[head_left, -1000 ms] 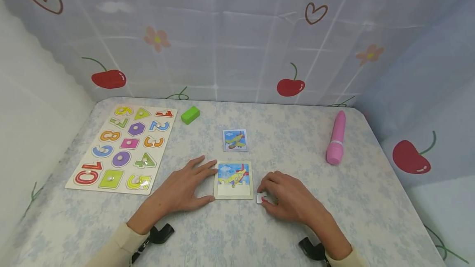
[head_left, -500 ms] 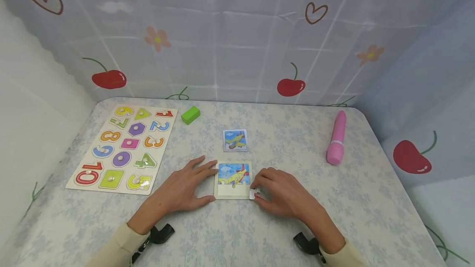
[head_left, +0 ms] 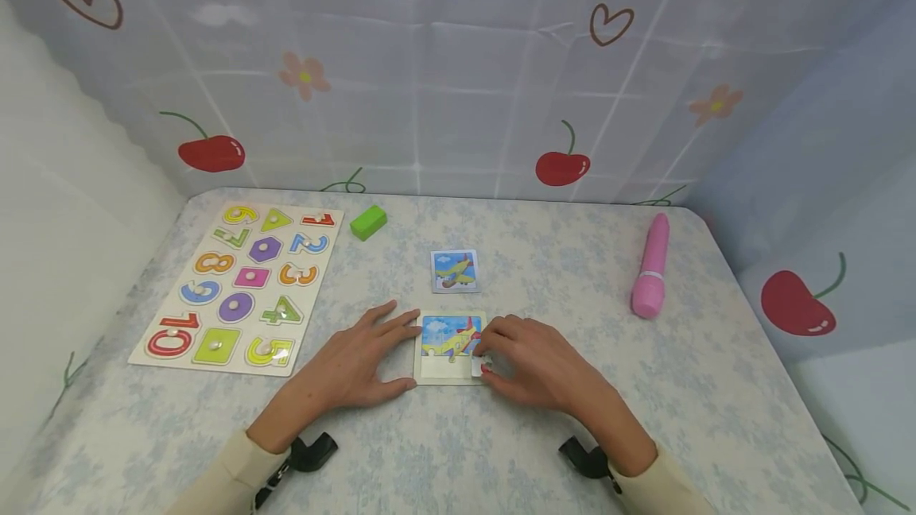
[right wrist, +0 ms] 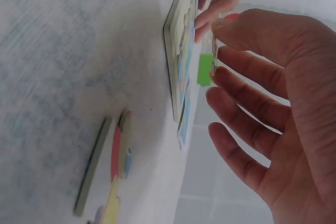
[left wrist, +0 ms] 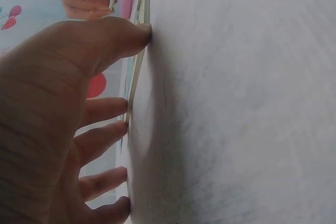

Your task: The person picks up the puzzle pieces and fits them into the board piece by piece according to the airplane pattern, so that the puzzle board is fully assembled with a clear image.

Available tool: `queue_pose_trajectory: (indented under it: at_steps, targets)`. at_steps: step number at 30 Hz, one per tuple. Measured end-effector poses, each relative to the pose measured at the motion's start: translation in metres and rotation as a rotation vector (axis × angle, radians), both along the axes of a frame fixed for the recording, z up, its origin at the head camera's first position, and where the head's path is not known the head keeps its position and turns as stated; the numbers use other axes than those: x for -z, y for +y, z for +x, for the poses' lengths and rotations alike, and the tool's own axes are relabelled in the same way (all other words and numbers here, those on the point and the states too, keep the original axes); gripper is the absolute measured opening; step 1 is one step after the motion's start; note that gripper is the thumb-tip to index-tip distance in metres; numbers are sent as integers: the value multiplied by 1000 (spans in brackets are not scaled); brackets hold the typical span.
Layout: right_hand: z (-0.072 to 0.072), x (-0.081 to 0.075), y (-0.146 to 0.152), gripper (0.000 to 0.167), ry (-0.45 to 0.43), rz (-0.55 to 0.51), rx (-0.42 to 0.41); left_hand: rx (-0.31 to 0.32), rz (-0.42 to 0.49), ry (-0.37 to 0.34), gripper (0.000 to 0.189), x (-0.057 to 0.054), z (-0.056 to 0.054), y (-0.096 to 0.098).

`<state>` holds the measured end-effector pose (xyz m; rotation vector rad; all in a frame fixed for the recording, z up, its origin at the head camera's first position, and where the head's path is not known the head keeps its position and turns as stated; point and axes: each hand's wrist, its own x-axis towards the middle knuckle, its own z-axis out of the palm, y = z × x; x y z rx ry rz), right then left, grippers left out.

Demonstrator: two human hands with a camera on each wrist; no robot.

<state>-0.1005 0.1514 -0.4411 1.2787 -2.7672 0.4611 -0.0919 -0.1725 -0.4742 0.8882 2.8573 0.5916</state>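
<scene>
A square jigsaw tray (head_left: 440, 370) lies on the table, its upper part filled with aeroplane picture pieces and a pale bare strip along the bottom. My left hand (head_left: 351, 364), fingers spread and fairly straight, touches the tray's left edge with thumb and fingertips. Above the tray's lower right corner, my right hand (head_left: 537, 360) pinches a small puzzle piece (head_left: 476, 366) between thumb and fingers. The right wrist view shows this thin piece (right wrist: 214, 56) edge-on, raised off the tray. Loose puzzle pieces (right wrist: 115, 153) on the table appear there too; my right hand hides them in the head view.
An aeroplane picture card (head_left: 454, 271) lies behind the tray. A number-and-shape peg board (head_left: 304, 316) is at left, with a green block (head_left: 368, 222) beside its far corner. A pink wand-shaped object (head_left: 650, 269) lies at far right. Printed curtains (head_left: 458, 102) hang behind the table.
My right hand has moved left with the puzzle piece, from beside the tray to over its lower right corner. The left hand keeps its place at the left edge.
</scene>
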Motion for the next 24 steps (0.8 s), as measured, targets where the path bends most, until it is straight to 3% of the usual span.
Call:
queue_pose_trajectory:
  at_steps: [24]
  targets:
    - [-8,2,-33,20,-6,14,-76,-8,-2,6,73,1,0,1]
